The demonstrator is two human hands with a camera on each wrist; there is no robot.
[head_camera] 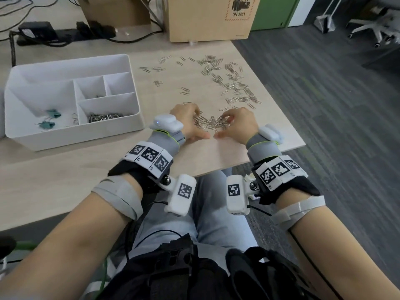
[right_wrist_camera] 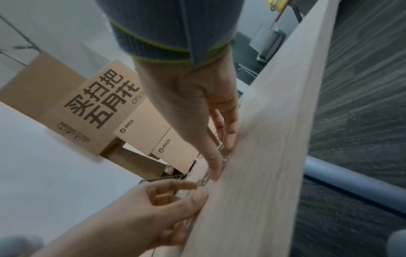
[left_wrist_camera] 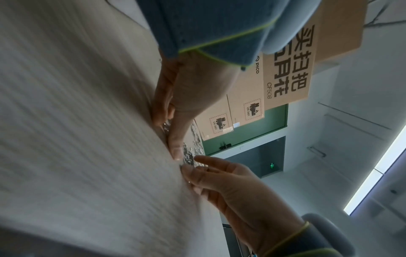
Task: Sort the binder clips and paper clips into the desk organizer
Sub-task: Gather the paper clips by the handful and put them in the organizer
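Note:
A small heap of silver paper clips (head_camera: pixel 213 124) lies on the wooden table near its front edge. My left hand (head_camera: pixel 189 121) and right hand (head_camera: pixel 239 123) stand on either side of the heap, with fingers and thumbs touching the table around it. In the left wrist view the left hand's fingers (left_wrist_camera: pixel 173 139) press flat against the clips (left_wrist_camera: pixel 190 154). In the right wrist view the right hand's fingers (right_wrist_camera: pixel 214 163) lie along the table on the clips (right_wrist_camera: pixel 202 183). The white desk organizer (head_camera: pixel 71 61) at the left holds teal binder clips (head_camera: pixel 53 114) in its big compartment and paper clips (head_camera: pixel 105 117) in its front right one.
Many more paper clips (head_camera: pixel 233 83) are scattered across the table beyond the hands, up to its right edge (head_camera: pixel 279 98). A cardboard box (head_camera: pixel 210 18) and a black power strip (head_camera: pixel 65 33) with cables stand at the back. Carpeted floor lies to the right.

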